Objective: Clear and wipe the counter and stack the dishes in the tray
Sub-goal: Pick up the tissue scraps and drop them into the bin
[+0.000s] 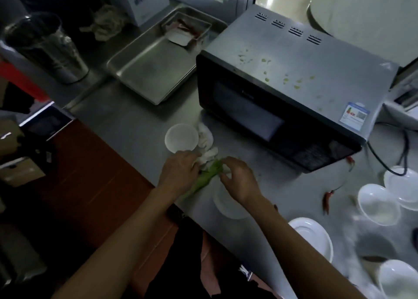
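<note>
**A:** What are the hands doing?

**B:** At the centre of the frame both meet over a green leafy scrap [204, 181] on the steel counter [135, 122]. The left hand [178, 174] has its fingers curled down over the scrap and some white crumpled bits [207, 140]. The right hand [237, 181] appears to pinch the scrap's upper end with bent fingertips, though blur makes the grip uncertain.

**A:** Where are the dishes and the tray?

**B:** A small white bowl [182, 138] sits just above the left hand. A white dish [228, 205] lies partly under the right wrist. More white bowls [378, 205] crowd the lower right, with red chillies [328, 199] among them. The empty metal tray [149, 65] is at upper centre, left of the microwave [294, 84], well apart from the hands.

**A:** What might go wrong?

**B:** Probably the gathered scraps could slip off the near counter edge, since they lie close to it. Green crumbs [285, 77] on the microwave top could be missed when wiping.
</note>
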`<state>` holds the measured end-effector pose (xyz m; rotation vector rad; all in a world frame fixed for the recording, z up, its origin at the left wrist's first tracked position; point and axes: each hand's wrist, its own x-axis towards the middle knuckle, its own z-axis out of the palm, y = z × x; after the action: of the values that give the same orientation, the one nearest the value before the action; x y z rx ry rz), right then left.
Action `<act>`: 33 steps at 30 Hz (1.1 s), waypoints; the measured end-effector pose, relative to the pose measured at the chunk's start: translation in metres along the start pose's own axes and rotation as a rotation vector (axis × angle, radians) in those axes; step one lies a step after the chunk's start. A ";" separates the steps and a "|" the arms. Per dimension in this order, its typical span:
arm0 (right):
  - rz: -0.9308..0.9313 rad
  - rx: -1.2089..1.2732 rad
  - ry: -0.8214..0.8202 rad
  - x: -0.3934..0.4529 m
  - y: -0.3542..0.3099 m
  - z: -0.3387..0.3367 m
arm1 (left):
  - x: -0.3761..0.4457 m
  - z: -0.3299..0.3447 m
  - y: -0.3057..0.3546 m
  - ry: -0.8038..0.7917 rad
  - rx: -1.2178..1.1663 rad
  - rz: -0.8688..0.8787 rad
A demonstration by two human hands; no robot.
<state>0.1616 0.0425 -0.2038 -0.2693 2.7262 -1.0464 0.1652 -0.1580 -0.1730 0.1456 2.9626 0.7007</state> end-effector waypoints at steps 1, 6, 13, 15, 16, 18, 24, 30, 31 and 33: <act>0.022 -0.007 0.011 0.011 -0.004 0.006 | 0.017 -0.001 -0.009 -0.027 0.014 0.010; 0.145 -0.091 0.069 0.045 -0.025 0.030 | 0.099 0.010 -0.050 -0.126 0.150 0.183; 0.298 -0.328 0.036 0.065 -0.025 0.058 | 0.164 0.021 -0.042 -0.328 0.338 0.370; 0.316 -0.356 0.052 0.067 -0.026 0.064 | 0.174 0.026 -0.039 -0.385 0.376 0.404; 0.312 -0.373 0.062 0.068 -0.028 0.066 | 0.178 0.028 -0.039 -0.395 0.380 0.424; 0.294 -0.391 0.074 0.070 -0.030 0.070 | 0.183 0.033 -0.042 -0.390 0.339 0.459; 0.262 -0.404 0.089 0.072 -0.030 0.083 | 0.190 0.041 -0.054 -0.262 0.288 0.593; 0.198 -0.345 0.211 0.070 -0.034 0.082 | 0.195 0.043 -0.058 -0.260 0.188 0.585; 0.187 -0.326 0.264 0.070 -0.035 0.081 | 0.195 0.042 -0.058 -0.259 0.153 0.581; 0.184 -0.278 0.332 0.070 -0.039 0.075 | 0.194 0.039 -0.058 -0.233 0.093 0.584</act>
<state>0.1173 -0.0508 -0.2412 0.1268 3.1199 -0.7156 -0.0267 -0.1700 -0.2474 1.0499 2.7204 0.5415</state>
